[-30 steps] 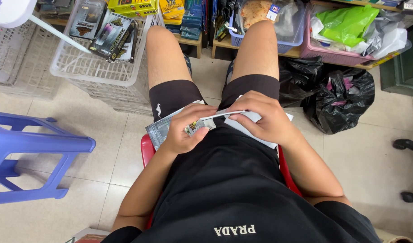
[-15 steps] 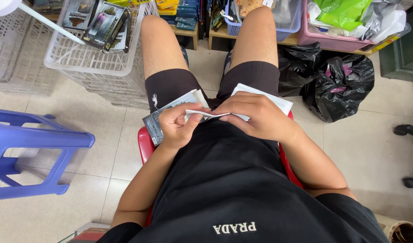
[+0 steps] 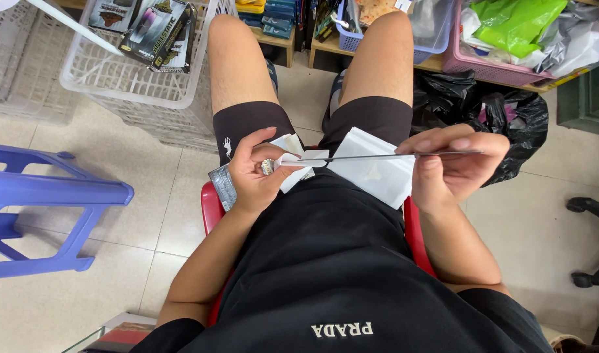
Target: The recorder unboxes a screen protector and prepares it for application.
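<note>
The left hand (image 3: 257,171) pinches a small metallic piece (image 3: 267,166) wrapped in white paper (image 3: 293,171) over the lap; the right hand (image 3: 457,163) grips a thin metal rod (image 3: 384,156) (held level), its tip reaching the paper; a white sheet (image 3: 376,171) lies on the right thigh.

Bright even indoor light, soft faint shadows, sharp focus, slight wide-angle edge stretch

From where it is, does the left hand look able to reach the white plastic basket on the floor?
Probably yes: the left hand lies near the white plastic basket, nothing between, but it holds a small white packet.
</note>
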